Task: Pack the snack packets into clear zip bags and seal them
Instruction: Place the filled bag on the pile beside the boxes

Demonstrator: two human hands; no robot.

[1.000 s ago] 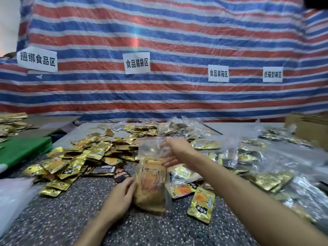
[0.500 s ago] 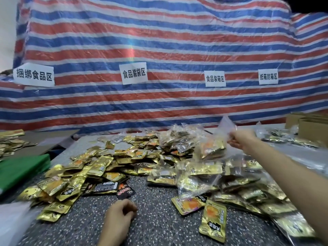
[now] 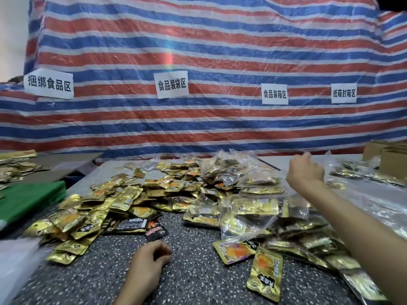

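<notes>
Empty grip at left: beside heaped snack packets (image 3: 99,208), left hand (image 3: 152,258) rests slack-fingered on table (image 3: 193,282). Centre-right, filled zip bags (image 3: 253,208) lie piled; right hand (image 3: 305,170) hangs above them, hold not discernible. Next bag: lay packets flat, press zip end to end.

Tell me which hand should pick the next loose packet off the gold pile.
Left. The left hand rests empty on the table, right beside the loose gold packets. The right hand is stretched far out on the right, past the filled zip bags, away from that pile.
</notes>
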